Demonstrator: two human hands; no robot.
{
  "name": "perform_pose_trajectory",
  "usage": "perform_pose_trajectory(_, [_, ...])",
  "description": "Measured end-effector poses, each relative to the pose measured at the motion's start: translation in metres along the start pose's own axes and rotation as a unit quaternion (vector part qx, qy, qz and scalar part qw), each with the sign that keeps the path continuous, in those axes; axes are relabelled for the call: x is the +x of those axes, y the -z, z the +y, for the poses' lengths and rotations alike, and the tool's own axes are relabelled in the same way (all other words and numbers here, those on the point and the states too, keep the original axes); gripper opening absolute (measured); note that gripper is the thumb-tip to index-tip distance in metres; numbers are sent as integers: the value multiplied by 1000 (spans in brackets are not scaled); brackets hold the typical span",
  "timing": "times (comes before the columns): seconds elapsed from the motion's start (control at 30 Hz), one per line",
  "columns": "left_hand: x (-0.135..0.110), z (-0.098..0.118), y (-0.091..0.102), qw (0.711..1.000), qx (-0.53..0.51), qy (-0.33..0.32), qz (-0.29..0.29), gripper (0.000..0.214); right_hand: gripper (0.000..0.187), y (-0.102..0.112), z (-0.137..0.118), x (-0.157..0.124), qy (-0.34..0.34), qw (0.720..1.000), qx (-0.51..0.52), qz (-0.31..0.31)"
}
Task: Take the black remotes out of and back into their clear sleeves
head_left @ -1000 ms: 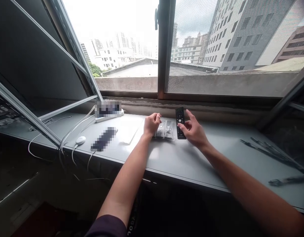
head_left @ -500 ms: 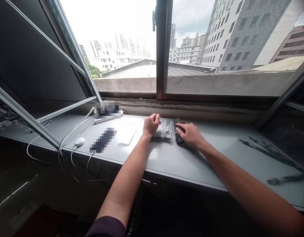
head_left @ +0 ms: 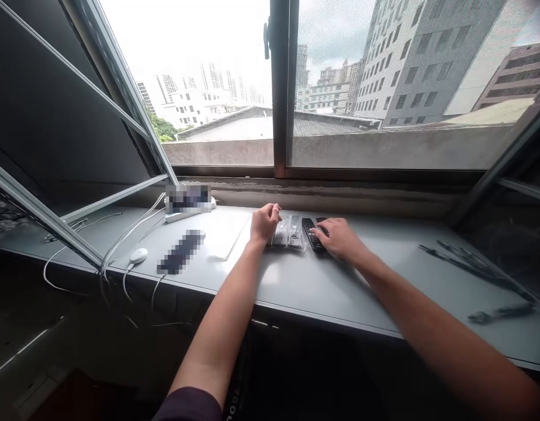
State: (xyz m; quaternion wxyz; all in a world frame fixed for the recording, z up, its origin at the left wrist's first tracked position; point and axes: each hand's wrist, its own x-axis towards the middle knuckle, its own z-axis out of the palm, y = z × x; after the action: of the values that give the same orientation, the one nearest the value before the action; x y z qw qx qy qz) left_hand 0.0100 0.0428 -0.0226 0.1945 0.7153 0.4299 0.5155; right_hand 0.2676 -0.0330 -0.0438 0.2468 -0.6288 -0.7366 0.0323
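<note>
My left hand (head_left: 264,223) is closed, its fingers curled, at the left end of a clear plastic bag (head_left: 291,234) with small dark contents. Whether anything is inside that fist is hidden. To the right of the bag, a black remote control (head_left: 311,229) lies on the counter with its buttons facing up. My right hand (head_left: 338,235) grips the remote's right side, thumb across its lower part and fingers bent above. Another dark object (head_left: 321,220) shows just behind the fingers, mostly covered.
White paper (head_left: 226,237) lies left of my left arm. Farther left on the counter (head_left: 305,292) are a blurred-out phone-like object (head_left: 181,251), a white round charger (head_left: 138,255), a power strip (head_left: 191,213) and cables. Black cables (head_left: 467,263) lie at right. A window (head_left: 281,88) stands behind.
The remote control's upper end has swung left, so it now lies at a different angle beside the bag. My right hand has stayed on it; the left hand keeps its place by the bag.
</note>
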Motion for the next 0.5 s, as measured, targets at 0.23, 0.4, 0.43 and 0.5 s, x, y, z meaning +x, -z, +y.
perform_pose_trajectory(0.23, [0, -1, 0, 1000, 3, 2, -1, 33, 69, 7, -3, -3, 34, 996, 26, -83])
perform_pose_trajectory(0.4, [0, -1, 0, 1000, 3, -1, 3, 33, 91, 10, -9, -8, 57, 989, 32, -130])
perform_pose_trajectory(0.43, [0, -1, -1, 1000, 3, 0, 4, 33, 91, 10, -9, -9, 58, 989, 34, -130])
perform_pose_trajectory(0.5, [0, -1, -1, 1000, 0, 1, 3, 32, 88, 10, -9, -8, 58, 989, 39, -129])
